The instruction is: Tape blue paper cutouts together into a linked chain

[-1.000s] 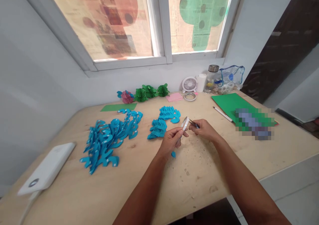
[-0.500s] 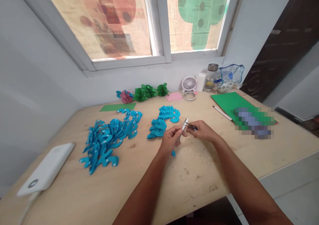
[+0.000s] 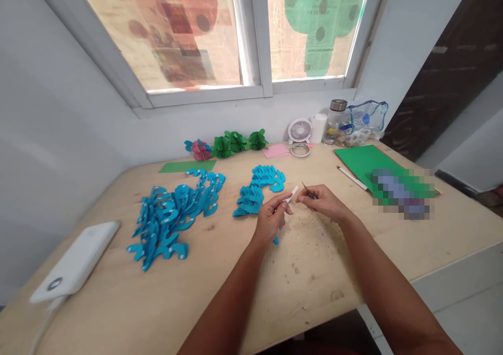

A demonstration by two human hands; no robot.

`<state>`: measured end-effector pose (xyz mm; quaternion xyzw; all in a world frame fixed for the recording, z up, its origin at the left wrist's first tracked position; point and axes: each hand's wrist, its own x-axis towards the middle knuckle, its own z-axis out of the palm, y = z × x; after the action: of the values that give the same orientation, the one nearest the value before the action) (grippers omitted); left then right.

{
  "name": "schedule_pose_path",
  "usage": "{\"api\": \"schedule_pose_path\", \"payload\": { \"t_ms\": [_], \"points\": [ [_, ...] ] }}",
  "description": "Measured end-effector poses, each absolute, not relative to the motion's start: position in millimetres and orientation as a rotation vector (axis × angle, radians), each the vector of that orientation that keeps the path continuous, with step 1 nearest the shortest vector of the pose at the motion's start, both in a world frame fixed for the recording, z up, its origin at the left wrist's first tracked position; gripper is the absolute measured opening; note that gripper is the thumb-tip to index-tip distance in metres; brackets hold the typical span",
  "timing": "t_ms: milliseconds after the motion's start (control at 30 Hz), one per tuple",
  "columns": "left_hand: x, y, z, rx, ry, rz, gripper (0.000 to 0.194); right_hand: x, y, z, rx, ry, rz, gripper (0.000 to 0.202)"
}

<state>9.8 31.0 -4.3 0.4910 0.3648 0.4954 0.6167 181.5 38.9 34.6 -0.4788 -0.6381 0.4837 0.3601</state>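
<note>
My left hand (image 3: 271,216) is closed, pinching a narrow white strip of tape (image 3: 292,194) that points up and to the right. In my right hand (image 3: 324,202) is a small pair of dark scissors (image 3: 309,191), the blades pointing up and left, just right of the strip and apart from it. Beyond my left hand lie rows of folded blue paper pieces (image 3: 249,201). A small blue scrap (image 3: 275,240) shows beside my left wrist, partly hidden. A larger heap of blue paper pieces (image 3: 168,213), dotted with white squares, lies farther left.
Green paper flowers (image 3: 236,141), a small fan (image 3: 299,130), a tape roll (image 3: 299,150) and a glass bottle (image 3: 336,121) stand or lie along the wall. On the right are a white pen (image 3: 352,178) and green sheets (image 3: 361,161). A white power bank (image 3: 76,260) lies left.
The scissors have come away from the white strip, moving slightly right. My left hand still holds the strip. The whole view has shifted a little.
</note>
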Motion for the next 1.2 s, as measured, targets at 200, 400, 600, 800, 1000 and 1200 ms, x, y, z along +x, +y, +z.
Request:
{"api": "schedule_pose_path", "payload": {
  "t_ms": [200,400,600,800,1000,1200],
  "points": [
    [11.3,31.1,-3.7,1.125,0.827,1.155,0.040,178.5,48.4,25.4,-1.318,-1.270,1.185,0.029],
    [13.0,30.3,-4.1,1.151,0.829,1.101,0.043,173.8,44.4,28.2,-1.246,-1.289,1.167,0.028],
    [13.6,28.5,-0.7,1.152,0.836,1.082,0.044,171.7,37.8,37.8,-1.179,-1.470,1.071,0.028],
    [13.0,28.9,1.3,1.140,0.888,1.093,0.041,172.7,40.4,33.8,-1.268,-1.445,0.916,0.031],
    [11.6,28.3,3.9,1.137,0.932,1.151,0.037,167.1,32.0,39.8,-1.209,-1.601,0.770,0.026],
    [13.0,27.7,3.5,1.125,0.972,1.197,0.034,174.4,41.7,32.6,-1.396,-1.415,0.515,0.032]
  ]
}}
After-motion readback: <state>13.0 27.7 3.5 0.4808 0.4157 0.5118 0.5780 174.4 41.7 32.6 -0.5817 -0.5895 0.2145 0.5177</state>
